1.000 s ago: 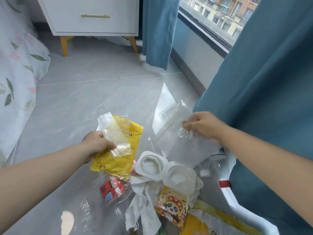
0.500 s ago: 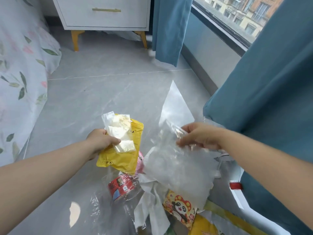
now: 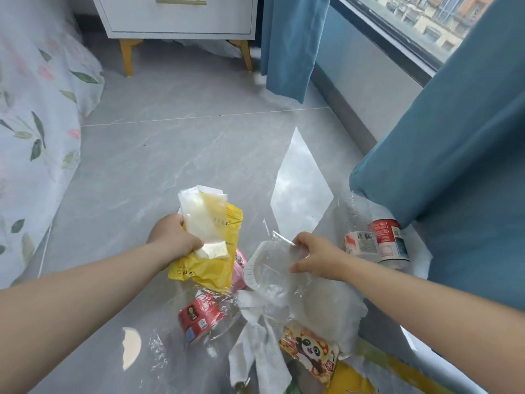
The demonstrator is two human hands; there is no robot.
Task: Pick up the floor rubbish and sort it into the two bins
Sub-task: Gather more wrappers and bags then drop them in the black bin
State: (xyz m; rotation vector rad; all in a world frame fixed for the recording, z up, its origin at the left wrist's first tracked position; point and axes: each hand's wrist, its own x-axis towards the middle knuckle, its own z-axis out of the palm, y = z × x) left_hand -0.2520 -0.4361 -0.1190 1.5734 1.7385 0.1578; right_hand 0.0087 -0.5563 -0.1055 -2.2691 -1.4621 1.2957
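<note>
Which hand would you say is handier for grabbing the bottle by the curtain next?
Probably the right hand: it is nearer the bottle, pinching only thin clear film. The left hand is farther off, gripping a yellow pouch and a wrapper.

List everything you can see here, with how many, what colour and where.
yellow pouch: one, yellow, gripped above the floor
clear packet: one, whitish, held against the pouch
white tray: one, white, right of the pouch
clear film: one, transparent, pinched over the tray
paper towel: one, white, below the tray
panda wrapper: one, orange, beside the towel
crushed bottle: one, red label, below the pouch
bottles: apparently two, red and white labels, right of the tray
curtains: two, teal, right and far
cabinet: one, white, far end
bedsheet: one, floral, left
left hand: grips pouch and packet
right hand: pinches film
</note>
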